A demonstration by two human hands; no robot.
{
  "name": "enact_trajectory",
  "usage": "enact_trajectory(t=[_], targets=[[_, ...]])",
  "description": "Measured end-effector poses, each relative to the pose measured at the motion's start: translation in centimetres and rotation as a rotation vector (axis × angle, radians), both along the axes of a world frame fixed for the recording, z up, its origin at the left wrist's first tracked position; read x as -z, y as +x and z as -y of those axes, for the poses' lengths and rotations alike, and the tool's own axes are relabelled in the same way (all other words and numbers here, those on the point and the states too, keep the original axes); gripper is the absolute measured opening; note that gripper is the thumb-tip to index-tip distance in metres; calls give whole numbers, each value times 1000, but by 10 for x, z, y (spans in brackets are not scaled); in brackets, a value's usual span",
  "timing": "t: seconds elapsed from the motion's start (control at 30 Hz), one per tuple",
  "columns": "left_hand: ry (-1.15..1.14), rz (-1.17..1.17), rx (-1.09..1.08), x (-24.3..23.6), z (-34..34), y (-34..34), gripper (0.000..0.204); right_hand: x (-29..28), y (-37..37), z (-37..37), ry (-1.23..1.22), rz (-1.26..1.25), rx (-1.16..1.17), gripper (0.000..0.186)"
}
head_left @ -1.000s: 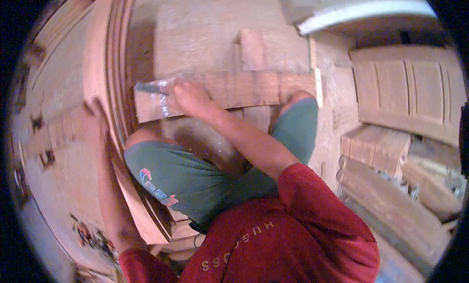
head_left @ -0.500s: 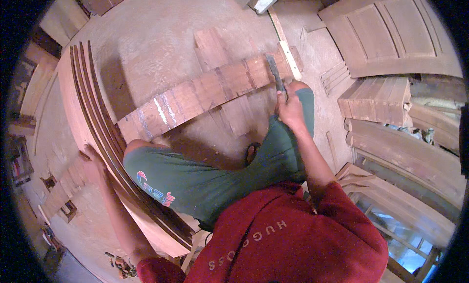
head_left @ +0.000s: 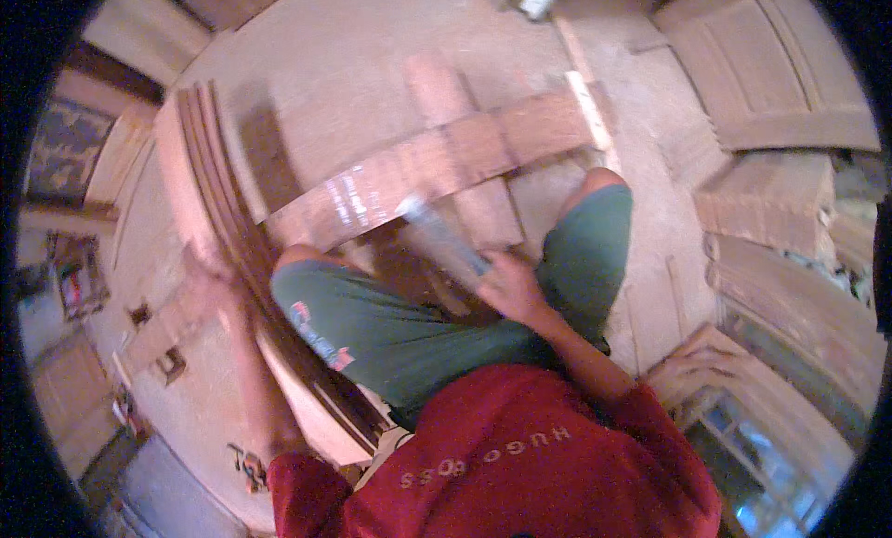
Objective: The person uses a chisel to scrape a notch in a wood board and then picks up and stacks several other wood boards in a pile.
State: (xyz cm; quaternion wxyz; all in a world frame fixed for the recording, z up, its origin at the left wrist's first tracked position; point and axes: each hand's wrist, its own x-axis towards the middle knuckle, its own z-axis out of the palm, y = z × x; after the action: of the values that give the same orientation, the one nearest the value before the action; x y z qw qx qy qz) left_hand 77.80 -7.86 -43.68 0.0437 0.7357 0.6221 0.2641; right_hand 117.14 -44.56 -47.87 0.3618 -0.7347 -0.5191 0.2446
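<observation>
My right hand (head_left: 509, 285) is closed round a flat-bladed hand tool (head_left: 444, 241), blurred by motion, its pale tip pointing to the far left. That tip reaches the near edge of a curved wooden board (head_left: 423, 171), which lies crosswise before my knees and bears white and dark marks. At the left, a tall curved wooden piece (head_left: 181, 180) with several dark parallel strips (head_left: 218, 166) runs alongside my left leg. My left hand (head_left: 212, 273) is at its outer side, the fingers smeared, so their grip cannot be made out.
Beneath the curved board lies another plank (head_left: 437, 87). A pale wooden strip (head_left: 587, 111) lies across its right end. Panelled door (head_left: 753, 64), stacked timber (head_left: 771, 203) and a wooden frame (head_left: 734, 380) line the right side. An orange tool (head_left: 249, 468) rests on the floor at left.
My right hand has brought the tool from the board's right end leftward and nearer, between my knees. The whole view has shifted; my left hand stays by the tall curved piece.
</observation>
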Motion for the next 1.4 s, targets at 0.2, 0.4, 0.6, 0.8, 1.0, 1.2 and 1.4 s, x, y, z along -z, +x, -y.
enact_trajectory(t=[0.2,0.4,0.6,0.8,1.0,1.2,1.4], targets=[[-127,115,183,69,-1,96,51,-2,73,26,-30,-120,457,57],[-167,-344,142,152,66,125,63,-27,99,45,200,-507,683,35],[-68,-52,449,112,89,158,64,-40,100,46,246,-430,781,20],[-396,-303,379,136,74,173,67,-30,106,61,138,-364,707,21],[-264,-103,916,119,72,221,67,-34,89,48,161,-445,742,33],[-230,-82,1160,123,121,260,67,-30,88,47,110,-435,698,28],[-570,83,666,53,84,310,64,-43,82,50,177,-538,742,18]])
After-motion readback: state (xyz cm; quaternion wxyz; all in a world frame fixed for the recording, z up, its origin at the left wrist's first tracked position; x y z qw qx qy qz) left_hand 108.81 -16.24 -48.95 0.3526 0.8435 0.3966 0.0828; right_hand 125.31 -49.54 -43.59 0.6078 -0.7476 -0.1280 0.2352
